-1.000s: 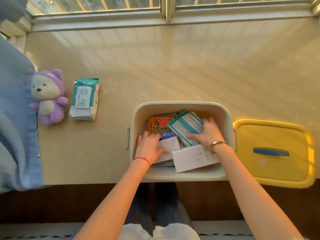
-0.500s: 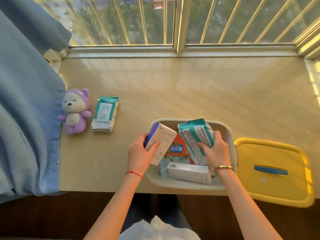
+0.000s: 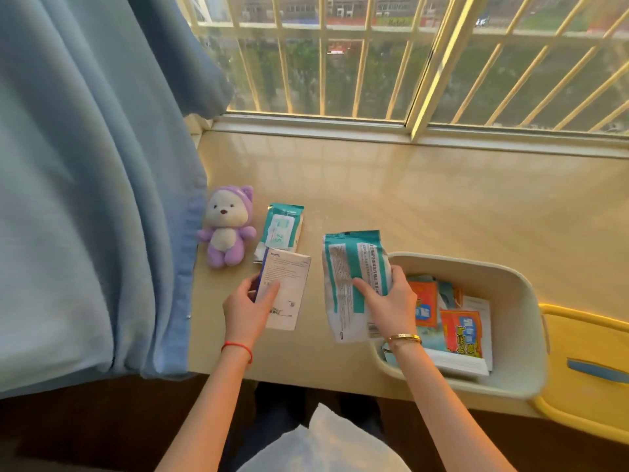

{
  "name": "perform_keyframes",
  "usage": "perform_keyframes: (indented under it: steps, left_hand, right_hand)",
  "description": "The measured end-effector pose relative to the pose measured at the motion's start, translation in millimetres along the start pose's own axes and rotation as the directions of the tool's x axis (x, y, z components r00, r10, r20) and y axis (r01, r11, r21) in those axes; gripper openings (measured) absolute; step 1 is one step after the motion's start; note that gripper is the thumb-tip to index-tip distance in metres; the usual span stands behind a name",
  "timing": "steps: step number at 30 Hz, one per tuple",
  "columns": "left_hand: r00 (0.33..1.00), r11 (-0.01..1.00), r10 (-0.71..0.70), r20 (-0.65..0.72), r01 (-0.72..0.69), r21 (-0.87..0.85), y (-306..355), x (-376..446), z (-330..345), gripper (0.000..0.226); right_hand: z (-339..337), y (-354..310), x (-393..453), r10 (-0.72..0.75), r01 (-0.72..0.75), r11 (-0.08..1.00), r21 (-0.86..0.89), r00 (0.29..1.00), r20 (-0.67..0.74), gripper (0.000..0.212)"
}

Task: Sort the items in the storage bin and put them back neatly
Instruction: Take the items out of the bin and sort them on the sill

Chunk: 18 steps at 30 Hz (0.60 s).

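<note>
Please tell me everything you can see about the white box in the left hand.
The white box is a flat, rectangular carton, apparently cardboard, with a dark blue side edge, small printed text and a barcode near its lower end. The left hand grips its lower left part. It sits tilted over the tabletop, its top corner overlapping the wipes pack.

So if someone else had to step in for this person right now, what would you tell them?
Left hand holds a white box over the sill. Right hand holds a teal-and-white pack just left of the storage bin.
Already out: another teal pack beside the plush bear.
Still in the bin: orange packets and paper items.
Yellow lid is off, at right.
Left: finish emptying, sort, repack neatly.
</note>
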State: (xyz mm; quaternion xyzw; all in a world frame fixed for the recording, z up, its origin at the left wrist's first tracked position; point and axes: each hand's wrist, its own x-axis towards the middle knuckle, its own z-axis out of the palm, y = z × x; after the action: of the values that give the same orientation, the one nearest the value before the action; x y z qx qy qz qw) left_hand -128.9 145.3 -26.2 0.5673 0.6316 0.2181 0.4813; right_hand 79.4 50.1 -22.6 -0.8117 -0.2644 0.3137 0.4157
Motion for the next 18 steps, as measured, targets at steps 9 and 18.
perform_keyframes:
  steps: [9,18]
  left_hand:
    - [0.980,0.980,-0.198,0.023,0.197,0.042,-109,72,-109,0.036]
    - [0.945,0.953,-0.302,0.125,0.294,0.074,-174,118,-130,0.043]
  right_hand:
    - [165,-7,-24,0.283,-0.288,0.955,0.070,0.956,0.076,0.033]
    - [230,-7,2,0.340,-0.338,0.938,0.074,0.940,-0.017,0.033]
